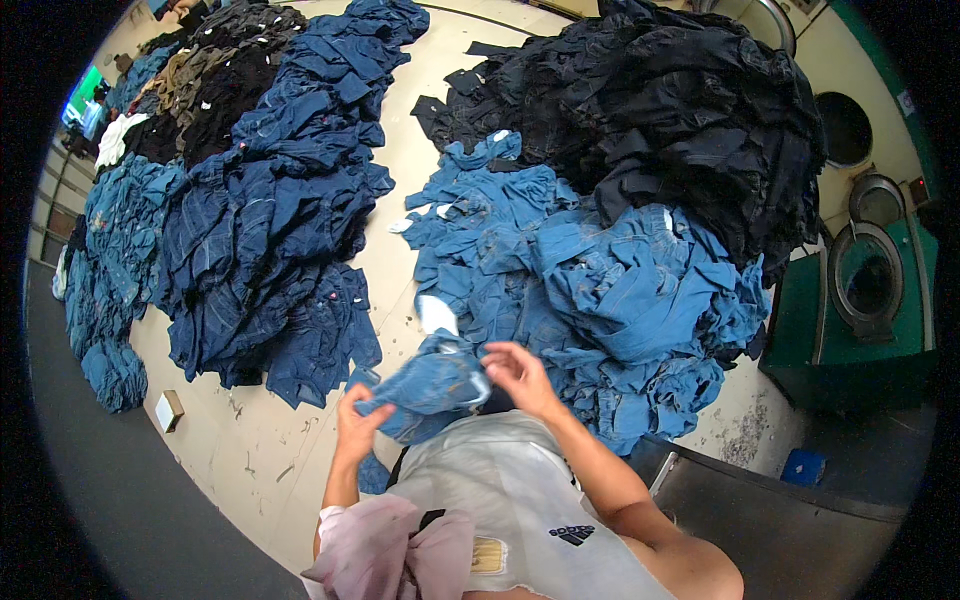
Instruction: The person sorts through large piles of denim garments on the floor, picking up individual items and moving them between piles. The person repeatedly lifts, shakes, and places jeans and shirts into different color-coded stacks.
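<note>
A piece of blue denim clothing (435, 385) hangs in front of my body, slightly blurred by motion. Its left end is gripped by my left hand (358, 425), thumb pressed on top of the cloth. Beside its right edge is my right hand (522, 380), with the fingers apart and no cloth visibly caught between them. Just beyond the garment lies something white (437, 315), perhaps a shoe, partly covered by the denim. A heap of mid-blue denim clothes (620, 290) spreads ahead and to the right of my right hand.
Dark blue clothes (265, 240) form a long pile at left, beside lighter blue ones (125, 230). Black clothes (670, 120) are heaped at the far right. Green machines with round doors (866, 270) stand at right, near a metal surface (730, 510). A small box (170, 411) sits at left.
</note>
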`<act>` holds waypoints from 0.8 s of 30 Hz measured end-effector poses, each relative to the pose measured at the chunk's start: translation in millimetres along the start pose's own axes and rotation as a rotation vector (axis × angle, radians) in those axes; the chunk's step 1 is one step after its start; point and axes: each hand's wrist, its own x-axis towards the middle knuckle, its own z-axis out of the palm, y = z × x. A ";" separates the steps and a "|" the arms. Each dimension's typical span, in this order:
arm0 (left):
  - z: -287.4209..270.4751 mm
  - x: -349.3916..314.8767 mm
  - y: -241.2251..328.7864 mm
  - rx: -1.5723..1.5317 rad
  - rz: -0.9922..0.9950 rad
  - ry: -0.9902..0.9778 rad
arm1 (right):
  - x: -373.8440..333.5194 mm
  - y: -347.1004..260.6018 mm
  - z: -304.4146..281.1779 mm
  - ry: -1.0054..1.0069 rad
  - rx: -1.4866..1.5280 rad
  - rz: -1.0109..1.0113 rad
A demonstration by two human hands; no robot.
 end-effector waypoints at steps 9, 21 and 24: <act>53.2 9.3 7.2 0.118 -0.072 -0.027 | 71.2 88.3 -243.3 0.123 -1.748 0.065; 80.8 20.5 16.6 -0.250 -0.269 0.214 | 21.3 -139.9 -391.7 0.871 -0.733 -0.199; 83.3 31.4 18.6 -0.326 -0.293 0.211 | -39.1 -150.7 -422.4 1.091 -0.508 -0.476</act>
